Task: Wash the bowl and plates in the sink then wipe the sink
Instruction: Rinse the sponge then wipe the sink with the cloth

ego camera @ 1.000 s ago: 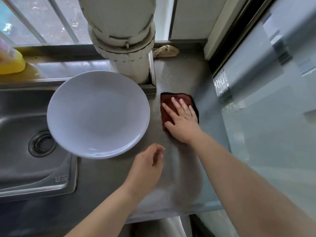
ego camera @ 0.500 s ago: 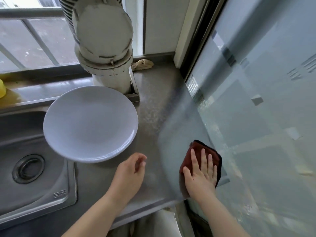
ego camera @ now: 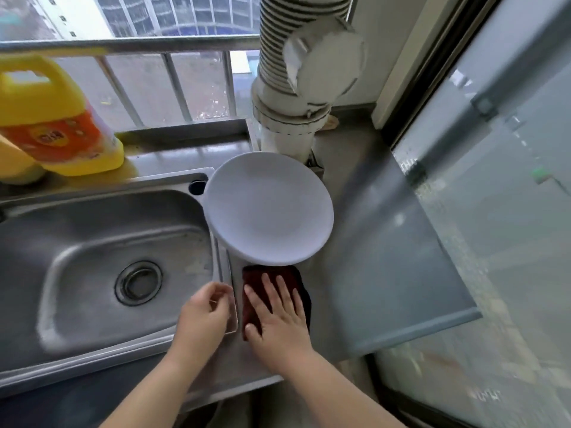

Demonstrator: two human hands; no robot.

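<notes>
Right hand [ego camera: 279, 319] lies flat, fingers straight, pressing the dark red cloth [ego camera: 272, 291] onto the counter [ego camera: 370, 273] just beside the sink [ego camera: 92, 242] rim. Left hand [ego camera: 202, 319] hovers over the rim, fingers loosely curled, holding nothing. White plate [ego camera: 268, 208] sits on the counter, touching the cloth's far edge. Cloth looks soft, limp, probably damp: bunch it from the top. Plate probably slick and fragile: take it by the rim.

One white plate [ego camera: 268, 211], one dark red cloth [ego camera: 273, 276], one steel sink [ego camera: 102, 242], one yellow bottle [ego camera: 52, 118], two hands [ego camera: 204, 319] [ego camera: 279, 322]
</notes>
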